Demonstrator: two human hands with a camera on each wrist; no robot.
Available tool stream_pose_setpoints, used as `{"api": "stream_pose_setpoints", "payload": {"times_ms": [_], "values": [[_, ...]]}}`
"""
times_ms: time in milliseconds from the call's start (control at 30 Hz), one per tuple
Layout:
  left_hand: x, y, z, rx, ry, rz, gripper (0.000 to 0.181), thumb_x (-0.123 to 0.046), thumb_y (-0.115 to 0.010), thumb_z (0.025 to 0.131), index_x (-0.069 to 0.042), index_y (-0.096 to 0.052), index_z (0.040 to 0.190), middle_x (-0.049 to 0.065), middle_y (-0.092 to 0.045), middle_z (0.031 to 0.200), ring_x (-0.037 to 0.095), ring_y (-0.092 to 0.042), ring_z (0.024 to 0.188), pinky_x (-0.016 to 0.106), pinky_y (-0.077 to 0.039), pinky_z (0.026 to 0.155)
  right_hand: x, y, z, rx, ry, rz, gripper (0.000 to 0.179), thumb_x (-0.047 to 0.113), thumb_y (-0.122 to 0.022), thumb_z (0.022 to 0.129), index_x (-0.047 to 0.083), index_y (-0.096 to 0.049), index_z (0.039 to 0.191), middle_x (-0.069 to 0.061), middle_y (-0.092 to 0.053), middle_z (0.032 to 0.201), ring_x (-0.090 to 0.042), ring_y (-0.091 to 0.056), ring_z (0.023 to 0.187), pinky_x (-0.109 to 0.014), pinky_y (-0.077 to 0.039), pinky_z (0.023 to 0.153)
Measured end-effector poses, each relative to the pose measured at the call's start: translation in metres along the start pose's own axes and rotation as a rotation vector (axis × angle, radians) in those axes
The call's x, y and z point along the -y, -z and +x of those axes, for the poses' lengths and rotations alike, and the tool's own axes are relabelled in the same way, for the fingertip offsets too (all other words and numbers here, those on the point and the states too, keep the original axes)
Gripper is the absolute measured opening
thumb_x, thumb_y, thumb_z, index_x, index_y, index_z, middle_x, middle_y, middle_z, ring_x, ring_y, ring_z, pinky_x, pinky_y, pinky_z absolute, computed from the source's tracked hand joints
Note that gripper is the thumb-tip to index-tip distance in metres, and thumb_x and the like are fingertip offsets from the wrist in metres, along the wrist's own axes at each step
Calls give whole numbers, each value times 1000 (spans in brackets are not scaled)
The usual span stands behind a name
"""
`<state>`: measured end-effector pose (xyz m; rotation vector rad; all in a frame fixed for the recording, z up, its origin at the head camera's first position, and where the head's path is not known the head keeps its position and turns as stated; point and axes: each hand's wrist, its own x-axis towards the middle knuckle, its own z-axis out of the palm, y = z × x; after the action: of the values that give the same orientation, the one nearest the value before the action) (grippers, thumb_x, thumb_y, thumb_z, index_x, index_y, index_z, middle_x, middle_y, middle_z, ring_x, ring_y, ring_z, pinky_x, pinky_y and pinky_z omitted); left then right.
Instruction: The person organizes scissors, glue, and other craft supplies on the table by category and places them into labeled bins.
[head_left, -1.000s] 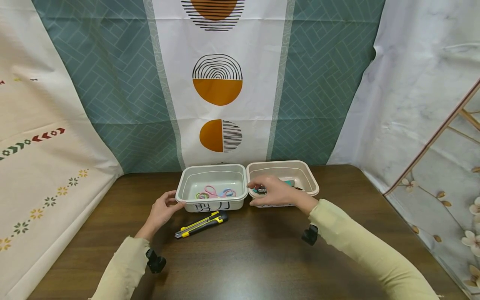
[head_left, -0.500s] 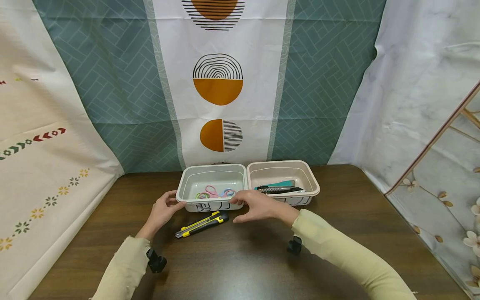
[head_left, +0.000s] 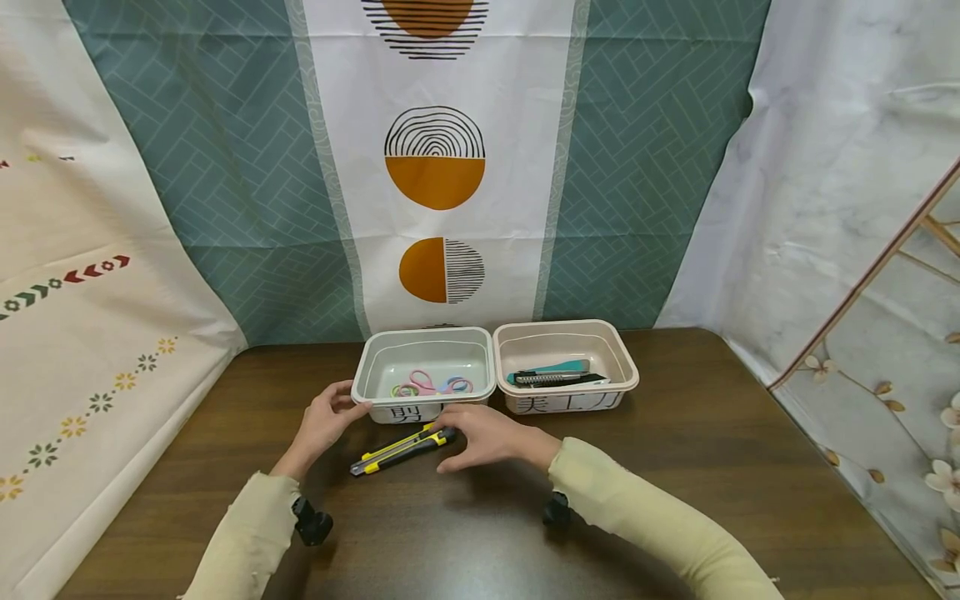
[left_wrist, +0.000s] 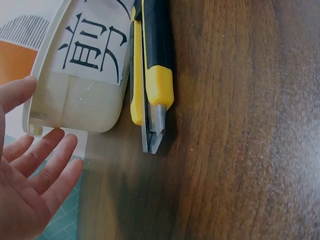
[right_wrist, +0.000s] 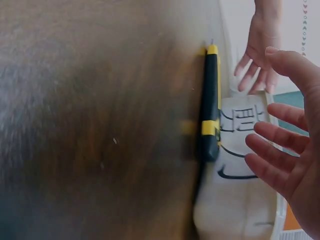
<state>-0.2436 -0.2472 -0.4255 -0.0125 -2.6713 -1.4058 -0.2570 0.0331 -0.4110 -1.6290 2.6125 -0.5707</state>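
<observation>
A yellow-and-black utility knife [head_left: 401, 450] lies on the table in front of the left plastic bin [head_left: 480, 400]. Its metal tip [left_wrist: 153, 135] points left in the head view. My right hand [head_left: 487, 435] hovers over the knife's black end, thumb and fingers apart, holding nothing; the right wrist view shows its fingers [right_wrist: 275, 150] spread. At the left bin's front left corner, my left hand [head_left: 326, 423] has its thumb on the rim, with its other fingers [left_wrist: 55, 155] loosely extended beside the wall. Pink-handled scissors [head_left: 423, 383] lie inside that bin.
To the right stands a pinkish bin [head_left: 628, 371] holding a teal cutter [head_left: 570, 367] and dark cutters [head_left: 551, 379]. Both bins carry paper labels with black characters. Patterned cloth [head_left: 622, 167] hangs behind the brown table [head_left: 480, 542].
My right hand has left the pinkish bin and moved left and toward me, over the knife's end. The cutters in that bin now show. My left hand stays in place.
</observation>
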Motion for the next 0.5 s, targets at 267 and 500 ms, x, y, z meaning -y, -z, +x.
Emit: {"api": "stream_pose_setpoints", "payload": {"times_ms": [267,500], "values": [[0,-1,0,1,-4,-11,60,-28,-66,83,3,-42,128,26,-56,116,34,-58,99,42,-48,81,-4,-17,7,-22,-65,-71,54,49,-68,74,14,-61,114,4,-57,110,-6,-51,101,-19,-40,87],[1,-1,0,2,0,-11,60,-28,-66,83,4,-41,128,26,-55,116,35,-57,101,42,-48,81,-10,-25,12,-22,-47,-43,54,47,-68,75,11,-60,114,2,-56,112,-8,-50,104,-21,-38,92]]}}
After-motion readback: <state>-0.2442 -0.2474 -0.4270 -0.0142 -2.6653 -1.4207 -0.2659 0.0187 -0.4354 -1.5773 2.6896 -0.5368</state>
